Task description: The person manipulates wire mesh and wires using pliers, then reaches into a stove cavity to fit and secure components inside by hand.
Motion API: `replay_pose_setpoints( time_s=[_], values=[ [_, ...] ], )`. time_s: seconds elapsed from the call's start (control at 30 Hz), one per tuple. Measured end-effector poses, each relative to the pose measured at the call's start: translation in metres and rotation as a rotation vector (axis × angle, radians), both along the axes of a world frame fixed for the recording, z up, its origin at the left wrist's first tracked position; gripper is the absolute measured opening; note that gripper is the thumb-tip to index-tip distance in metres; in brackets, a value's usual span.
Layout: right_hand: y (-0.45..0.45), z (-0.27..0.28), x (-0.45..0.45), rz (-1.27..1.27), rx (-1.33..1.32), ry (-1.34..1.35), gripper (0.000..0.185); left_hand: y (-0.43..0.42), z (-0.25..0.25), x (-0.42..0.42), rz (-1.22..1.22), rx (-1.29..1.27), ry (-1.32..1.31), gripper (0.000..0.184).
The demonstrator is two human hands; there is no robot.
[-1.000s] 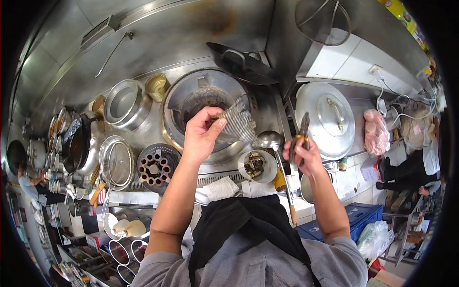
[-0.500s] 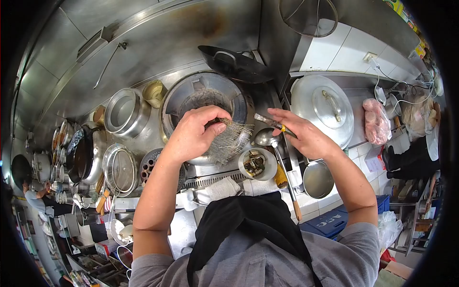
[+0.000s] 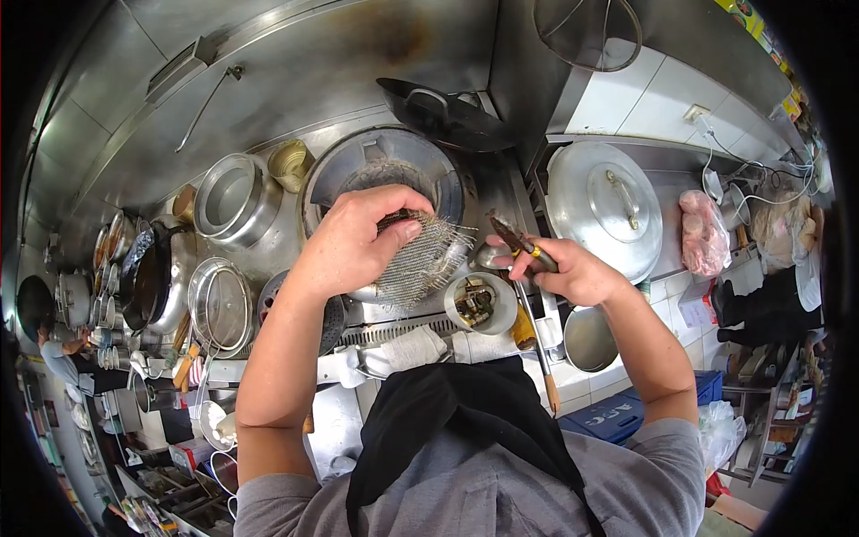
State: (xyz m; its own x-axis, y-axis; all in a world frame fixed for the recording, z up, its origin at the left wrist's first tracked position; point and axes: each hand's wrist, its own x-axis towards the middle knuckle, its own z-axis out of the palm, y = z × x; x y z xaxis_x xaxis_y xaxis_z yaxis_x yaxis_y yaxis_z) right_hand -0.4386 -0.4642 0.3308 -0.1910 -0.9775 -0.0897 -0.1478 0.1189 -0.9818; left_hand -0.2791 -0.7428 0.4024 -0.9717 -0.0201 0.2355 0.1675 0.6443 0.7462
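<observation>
My left hand is closed on the upper edge of a piece of frayed wire mesh, which hangs in front of the round wok burner. My right hand grips pliers with black and yellow handles. Their dark jaws point up and left, apart from the mesh. Below and between the hands stands a white bowl with dark, brownish bits in it. A ladle lies beside the bowl, its scoop partly hidden by my right hand.
A black wok leans behind the burner. To the right are a large lidded pot and a bag of pinkish food. Metal pots and a strainer stand left. Folded cloth lies along the front edge.
My right hand has closed around the pliers, and their jaws have turned to point up and left. My left hand has moved slightly left with the mesh still in it.
</observation>
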Motion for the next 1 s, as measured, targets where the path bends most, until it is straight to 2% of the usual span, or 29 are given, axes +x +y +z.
replay_pose_setpoints(
  time_s=[0.03, 0.07, 0.13, 0.3, 0.37, 0.4, 0.47, 0.5, 0.53, 0.6, 0.63, 0.73, 0.9, 1.0],
  values=[
    [0.000, -0.006, 0.002, -0.009, -0.024, -0.116, 0.046, 0.001, 0.000, 0.000, 0.003, 0.006, 0.002, 0.017],
    [-0.001, -0.010, 0.005, -0.006, -0.018, -0.115, 0.046, 0.003, 0.000, 0.000, 0.019, 0.026, 0.005, 0.017],
    [-0.003, -0.015, 0.011, -0.045, -0.074, -0.425, 0.044, 0.005, 0.001, -0.001, 0.033, 0.049, 0.008, 0.017],
    [-0.011, -0.030, 0.020, -0.144, -0.102, -0.440, 0.039, 0.008, -0.003, -0.002, 0.122, 0.051, -0.031, 0.015],
    [-0.014, -0.040, 0.020, -0.366, -0.046, 0.190, 0.028, 0.007, -0.017, -0.004, 0.134, 0.106, -0.035, 0.015],
    [-0.017, -0.046, 0.020, -0.369, -0.046, 0.192, 0.028, 0.006, -0.026, -0.005, 0.145, 0.160, -0.039, 0.015],
    [-0.024, -0.065, 0.019, -0.621, -0.086, 0.518, 0.014, 0.005, -0.042, -0.006, 0.154, 0.174, -0.042, 0.015],
    [-0.029, -0.079, 0.019, -0.683, -0.145, 0.383, 0.007, 0.004, -0.051, -0.007, 0.167, 0.188, -0.047, 0.015],
    [-0.029, -0.089, 0.020, -0.688, -0.142, 0.385, 0.007, 0.002, -0.061, -0.007, 0.162, 0.190, -0.047, 0.015],
    [-0.032, -0.099, 0.029, -0.811, -0.017, -0.146, 0.003, -0.001, -0.078, -0.006, 0.183, 0.254, -0.064, 0.014],
    [-0.034, -0.117, 0.031, -0.819, -0.151, -0.287, 0.009, -0.002, -0.084, -0.004, 0.184, 0.257, -0.055, 0.014],
    [-0.044, -0.113, 0.041, -0.880, -0.174, -0.360, 0.015, 0.000, -0.089, 0.000, 0.242, 0.264, -0.103, 0.014],
    [-0.038, -0.127, 0.038, -0.808, -0.080, -0.236, 0.031, 0.004, -0.093, 0.002, 0.255, 0.233, -0.118, 0.013],
    [-0.039, -0.126, 0.043, -0.778, -0.028, -0.334, 0.038, 0.005, -0.097, 0.003, 0.248, 0.236, -0.112, 0.013]
  ],
)
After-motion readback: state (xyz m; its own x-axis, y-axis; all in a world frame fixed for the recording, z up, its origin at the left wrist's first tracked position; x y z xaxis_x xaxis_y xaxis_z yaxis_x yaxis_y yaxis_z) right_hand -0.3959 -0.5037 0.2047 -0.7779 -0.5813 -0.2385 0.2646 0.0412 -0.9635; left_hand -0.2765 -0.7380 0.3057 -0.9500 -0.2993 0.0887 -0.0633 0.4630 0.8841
